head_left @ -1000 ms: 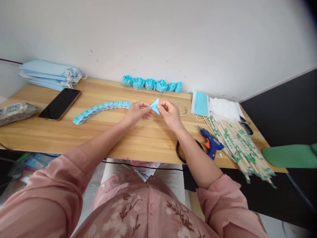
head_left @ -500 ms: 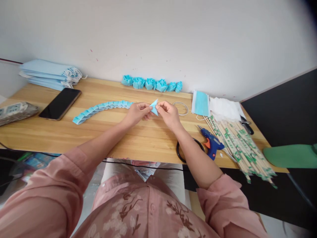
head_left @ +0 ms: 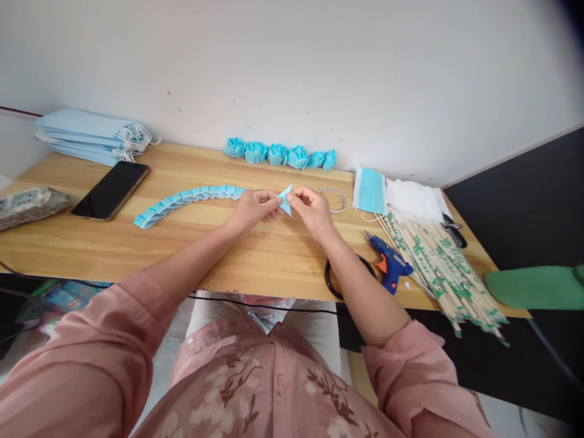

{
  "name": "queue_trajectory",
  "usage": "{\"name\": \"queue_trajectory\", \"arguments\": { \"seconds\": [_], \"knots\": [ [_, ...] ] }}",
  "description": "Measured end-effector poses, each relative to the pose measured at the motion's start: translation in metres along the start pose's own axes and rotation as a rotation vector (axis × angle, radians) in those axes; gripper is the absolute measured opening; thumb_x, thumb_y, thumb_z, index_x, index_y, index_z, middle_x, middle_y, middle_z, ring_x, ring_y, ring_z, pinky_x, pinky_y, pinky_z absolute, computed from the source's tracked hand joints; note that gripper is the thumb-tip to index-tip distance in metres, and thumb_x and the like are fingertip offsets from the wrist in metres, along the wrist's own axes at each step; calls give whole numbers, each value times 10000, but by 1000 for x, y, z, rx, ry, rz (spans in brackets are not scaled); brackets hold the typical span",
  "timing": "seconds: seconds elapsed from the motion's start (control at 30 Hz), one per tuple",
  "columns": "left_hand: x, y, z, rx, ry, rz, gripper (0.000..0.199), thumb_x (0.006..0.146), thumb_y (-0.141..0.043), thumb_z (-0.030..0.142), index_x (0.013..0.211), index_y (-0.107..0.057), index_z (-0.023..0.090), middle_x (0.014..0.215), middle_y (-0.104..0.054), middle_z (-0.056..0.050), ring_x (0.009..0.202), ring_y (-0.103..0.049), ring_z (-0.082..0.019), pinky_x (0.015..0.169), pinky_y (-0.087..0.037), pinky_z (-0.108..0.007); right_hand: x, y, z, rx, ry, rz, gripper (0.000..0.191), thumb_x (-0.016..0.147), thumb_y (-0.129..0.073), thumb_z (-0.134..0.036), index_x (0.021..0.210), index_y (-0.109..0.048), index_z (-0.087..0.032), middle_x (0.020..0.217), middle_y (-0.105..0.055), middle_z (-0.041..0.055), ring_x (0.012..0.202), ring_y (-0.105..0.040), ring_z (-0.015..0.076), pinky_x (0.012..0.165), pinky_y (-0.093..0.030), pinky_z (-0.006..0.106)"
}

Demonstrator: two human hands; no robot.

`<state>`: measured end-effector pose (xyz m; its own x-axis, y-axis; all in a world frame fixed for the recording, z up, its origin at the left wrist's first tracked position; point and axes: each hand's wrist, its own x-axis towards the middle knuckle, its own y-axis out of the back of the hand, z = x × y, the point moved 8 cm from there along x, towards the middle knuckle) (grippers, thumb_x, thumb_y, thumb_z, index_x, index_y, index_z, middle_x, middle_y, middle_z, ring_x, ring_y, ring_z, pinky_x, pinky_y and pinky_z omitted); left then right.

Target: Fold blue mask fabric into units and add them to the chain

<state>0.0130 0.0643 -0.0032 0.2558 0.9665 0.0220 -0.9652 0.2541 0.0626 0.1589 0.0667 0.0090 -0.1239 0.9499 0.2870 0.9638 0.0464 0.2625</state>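
A small folded piece of light-blue mask fabric (head_left: 285,202) is held up over the middle of the table. My left hand (head_left: 256,208) pinches its left side between thumb and fingers. On its right side, my right hand (head_left: 311,208) is closed in a pinch. Just left of my left hand lies a curved row of folded blue pieces (head_left: 187,198), its right end close to the knuckles. Behind both hands stands a line of several blue fabric flowers (head_left: 277,154) near the wall. A pale ring (head_left: 340,191) rests right of my right hand.
A stack of face masks (head_left: 86,134) and a phone (head_left: 112,190) lie at the left. On the right are a single mask (head_left: 369,190), a blue glue gun (head_left: 390,260), wrapped chopsticks (head_left: 442,267) and a green object (head_left: 533,287). A cable runs along the front edge.
Both hands keep their pinch on the folded fabric piece. It has tilted or shifted very slightly; everything else lies as before.
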Motion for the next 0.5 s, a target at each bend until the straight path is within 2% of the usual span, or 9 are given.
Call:
{"name": "queue_trajectory", "arguments": {
  "seconds": [0.37, 0.5],
  "knots": [
    [-1, -2, 0, 2, 12, -19, 248, 789, -740, 355, 725, -703, 118, 600, -685, -36, 508, -587, -92, 516, -469, -206, 2, 1, 6, 50, 21, 11, 235, 852, -672, -405, 738, -631, -203, 684, -590, -30, 634, -507, 106, 657, -417, 270],
    [0, 1, -1, -64, 14, 5, 271, 767, -755, 379, 726, -688, 120, 635, -704, -42, 521, -603, -97, 518, -471, -210, 2, 1, 5, 118, 2, 14, 272, 867, -647, -475, 800, -650, -211, 740, -628, -16, 703, -570, 125, 687, -465, 271]
  ]
}}
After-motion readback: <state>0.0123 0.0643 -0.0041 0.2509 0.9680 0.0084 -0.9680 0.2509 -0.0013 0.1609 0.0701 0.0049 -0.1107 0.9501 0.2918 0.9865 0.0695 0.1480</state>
